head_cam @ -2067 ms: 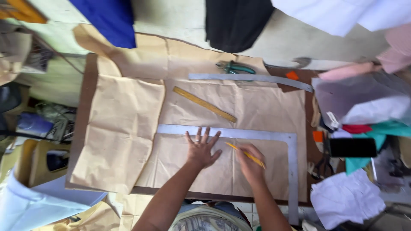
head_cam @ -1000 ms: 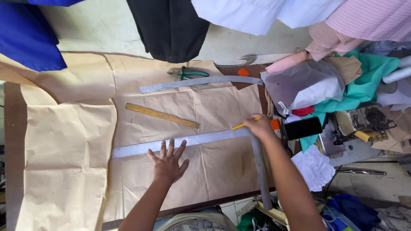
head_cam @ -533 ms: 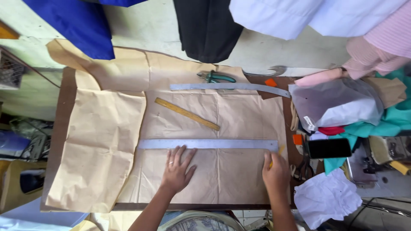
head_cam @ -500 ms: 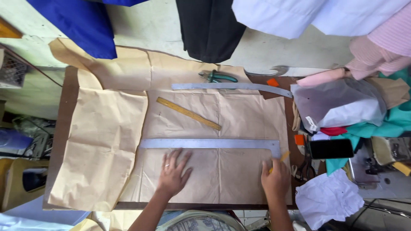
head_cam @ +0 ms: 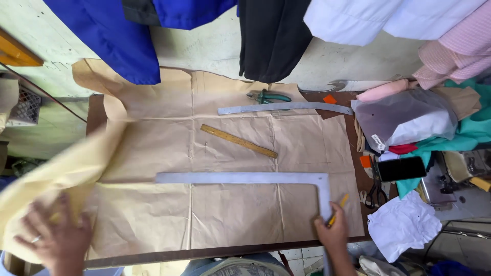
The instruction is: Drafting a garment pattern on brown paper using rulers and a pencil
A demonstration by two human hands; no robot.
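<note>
Left hand point(head_cam: 53, 240) has swung out, open-palmed on loose paper point(head_cam: 56, 179); right hand point(head_cam: 333, 236) grips a pencil point(head_cam: 337, 209).

Across the top of the frame hung blue garments point(head_cam: 117, 36), a black garment point(head_cam: 273, 36) and white cloth point(head_cam: 378, 20). In the upper middle lay a wooden ruler point(head_cam: 239, 141), a curved metal ruler point(head_cam: 284, 108) and green-handled pliers point(head_cam: 268, 96). At the right sat a dark phone point(head_cam: 401, 168), crumpled white paper point(head_cam: 404, 225) and a grey plastic bag point(head_cam: 404, 117).
</note>
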